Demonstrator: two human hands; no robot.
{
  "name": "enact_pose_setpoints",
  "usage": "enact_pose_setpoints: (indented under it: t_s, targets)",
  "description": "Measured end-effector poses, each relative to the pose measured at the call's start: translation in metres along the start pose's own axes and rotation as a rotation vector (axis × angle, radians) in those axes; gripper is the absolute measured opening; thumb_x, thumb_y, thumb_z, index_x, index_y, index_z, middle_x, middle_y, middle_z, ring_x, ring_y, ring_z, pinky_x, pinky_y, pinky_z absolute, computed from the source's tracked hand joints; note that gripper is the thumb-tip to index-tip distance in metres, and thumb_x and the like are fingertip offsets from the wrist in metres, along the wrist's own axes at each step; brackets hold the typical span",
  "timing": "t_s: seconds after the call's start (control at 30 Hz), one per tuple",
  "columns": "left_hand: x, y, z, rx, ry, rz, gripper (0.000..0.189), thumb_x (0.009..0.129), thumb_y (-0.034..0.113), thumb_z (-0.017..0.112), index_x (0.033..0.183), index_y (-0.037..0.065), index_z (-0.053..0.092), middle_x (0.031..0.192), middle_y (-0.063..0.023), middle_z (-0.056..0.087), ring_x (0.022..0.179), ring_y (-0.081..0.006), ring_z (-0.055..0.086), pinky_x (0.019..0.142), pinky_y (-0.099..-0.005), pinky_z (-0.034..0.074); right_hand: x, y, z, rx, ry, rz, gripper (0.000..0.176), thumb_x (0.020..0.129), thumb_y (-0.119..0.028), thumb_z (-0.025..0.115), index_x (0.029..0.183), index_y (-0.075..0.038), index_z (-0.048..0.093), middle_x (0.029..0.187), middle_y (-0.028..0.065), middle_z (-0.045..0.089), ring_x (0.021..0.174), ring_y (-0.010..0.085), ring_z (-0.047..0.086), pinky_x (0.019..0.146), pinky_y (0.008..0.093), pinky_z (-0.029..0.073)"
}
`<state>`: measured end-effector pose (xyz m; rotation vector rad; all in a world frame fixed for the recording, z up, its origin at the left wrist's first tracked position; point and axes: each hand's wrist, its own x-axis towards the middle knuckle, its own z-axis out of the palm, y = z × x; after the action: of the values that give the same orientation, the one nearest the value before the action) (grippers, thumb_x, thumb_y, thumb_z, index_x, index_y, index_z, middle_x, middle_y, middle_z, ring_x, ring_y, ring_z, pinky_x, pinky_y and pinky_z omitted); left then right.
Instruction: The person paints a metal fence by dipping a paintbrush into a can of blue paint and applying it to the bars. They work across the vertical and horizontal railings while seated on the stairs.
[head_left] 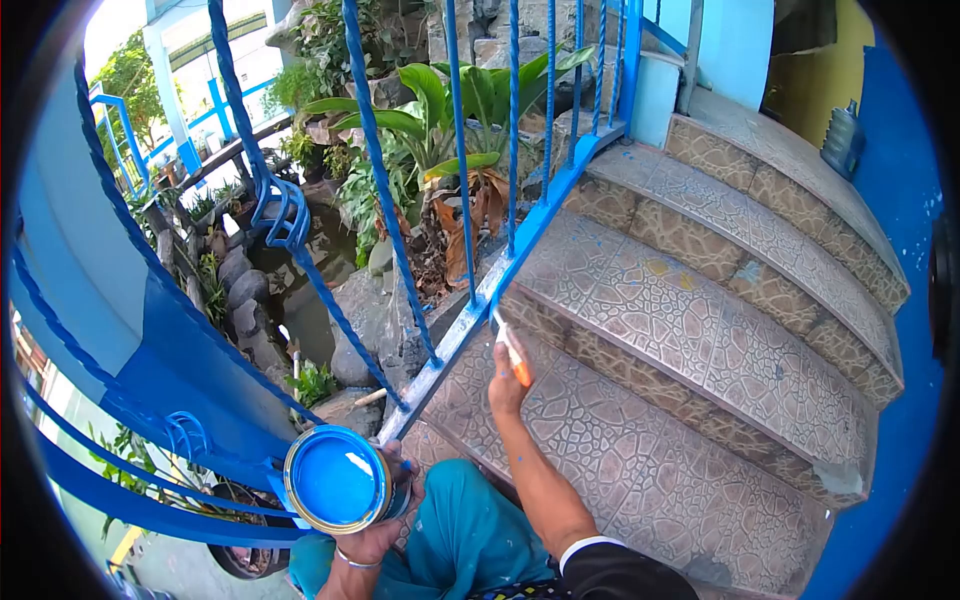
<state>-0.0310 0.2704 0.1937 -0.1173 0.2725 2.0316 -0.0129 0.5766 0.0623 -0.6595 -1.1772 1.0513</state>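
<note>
My right hand (508, 382) is closed round a paintbrush (516, 358) with an orange and white handle. The brush tip touches the slanted bottom rail (470, 322) of the railing, where glossy blue meets a whitish, worn stretch lower down. At the lower left, my left hand (385, 510) grips an open can of blue paint (340, 478) from its side and below, close to the rail's lower end. Twisted blue bars (385, 180) rise from the rail.
Tiled stone steps (690, 300) curve up to the right beside a blue wall (890, 200). A plastic bottle (843, 140) stands on an upper step. Beyond the bars are a pond (315, 280), rocks and leafy plants (440, 120). A potted plant (245, 555) sits lower left.
</note>
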Motion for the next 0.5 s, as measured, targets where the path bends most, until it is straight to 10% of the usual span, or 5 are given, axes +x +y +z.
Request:
enact_pose_setpoints:
  t_s: [0.5]
  targets:
    - [-0.006, -0.004, 0.009, -0.035, 0.077, 0.006, 0.063, 0.095, 0.053, 0.064, 0.143, 0.014, 0.056, 0.141, -0.0195, 0.057, 0.127, -0.0431, 0.051, 0.104, -0.0589, 0.046, -0.023, 0.009, -0.005, 0.151, -0.001, 0.151, 0.037, 0.103, -0.016, 0.066, 0.132, 0.007, 0.064, 0.132, 0.0177, 0.067, 0.121, 0.0249, 0.063, 0.102, 0.0354, 0.051]
